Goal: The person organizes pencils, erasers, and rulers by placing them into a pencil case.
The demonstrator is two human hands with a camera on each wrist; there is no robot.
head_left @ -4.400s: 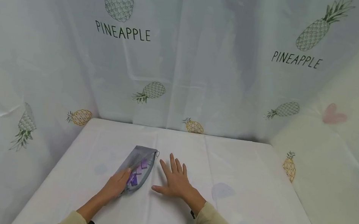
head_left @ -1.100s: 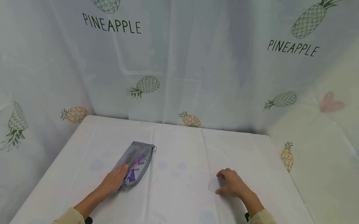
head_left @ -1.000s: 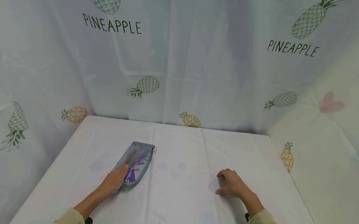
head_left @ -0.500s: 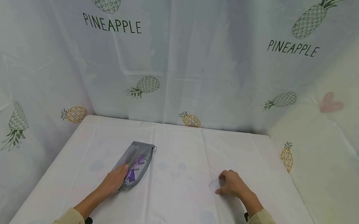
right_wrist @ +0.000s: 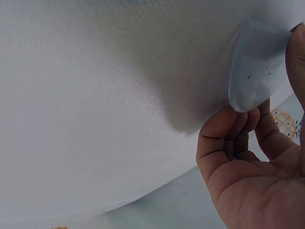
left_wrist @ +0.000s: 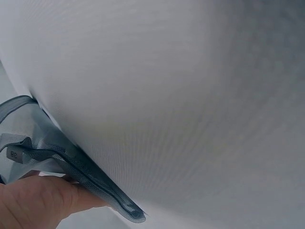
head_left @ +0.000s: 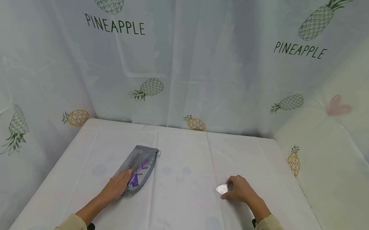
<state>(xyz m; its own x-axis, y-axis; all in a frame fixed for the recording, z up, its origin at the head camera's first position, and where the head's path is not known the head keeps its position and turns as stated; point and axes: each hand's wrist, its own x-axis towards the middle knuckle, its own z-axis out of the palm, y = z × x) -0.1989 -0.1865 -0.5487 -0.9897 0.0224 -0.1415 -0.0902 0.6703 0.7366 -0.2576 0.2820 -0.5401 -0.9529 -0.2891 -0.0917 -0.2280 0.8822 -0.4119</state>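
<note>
1. My left hand [head_left: 117, 186] lies flat, fingers straight, on the near end of the grey mesh zip pouch [head_left: 139, 167] on the white tablecloth [head_left: 177, 216].
2. My right hand [head_left: 239, 189] pinches a small translucent plastic piece [head_left: 221, 189], tilted up, well right of the pouch.

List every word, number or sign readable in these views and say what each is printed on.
"PINEAPPLE" under the large pineapple print, on the left of the backdrop cloth.
"PINEAPPLE" again, on the right of the same cloth.
A small tag on the grey mesh pouch under the left hand carries a mark, possibly "28"; too blurred to be sure.
No text shows on the clear piece held by the right hand.
</note>
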